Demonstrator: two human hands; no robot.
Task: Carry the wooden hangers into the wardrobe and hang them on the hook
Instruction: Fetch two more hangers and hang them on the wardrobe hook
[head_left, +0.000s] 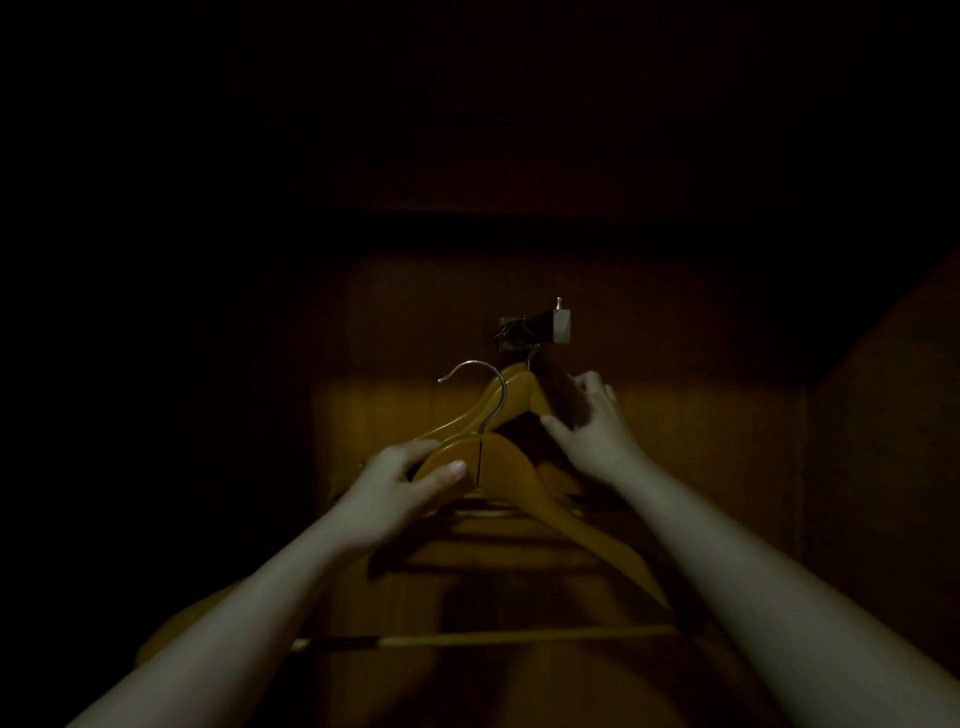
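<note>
Fingers (410, 448) of left hand (395, 493) grip near hanger (519, 478) at neck; right hand (592, 426) fingers loose, thumb touching far hanger (460, 422) under hook (545, 325).

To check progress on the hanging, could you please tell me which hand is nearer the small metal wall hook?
Right. The right hand is just below and right of the small metal wall hook; the left hand is lower left, gripping a yellow wooden hanger.

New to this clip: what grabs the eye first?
Two bare arms reach into a dark wardrobe. The left hand grips the nearer hanger at its neck, centre frame; behind it the right hand touches a second hanger just below the wall hook.
</note>
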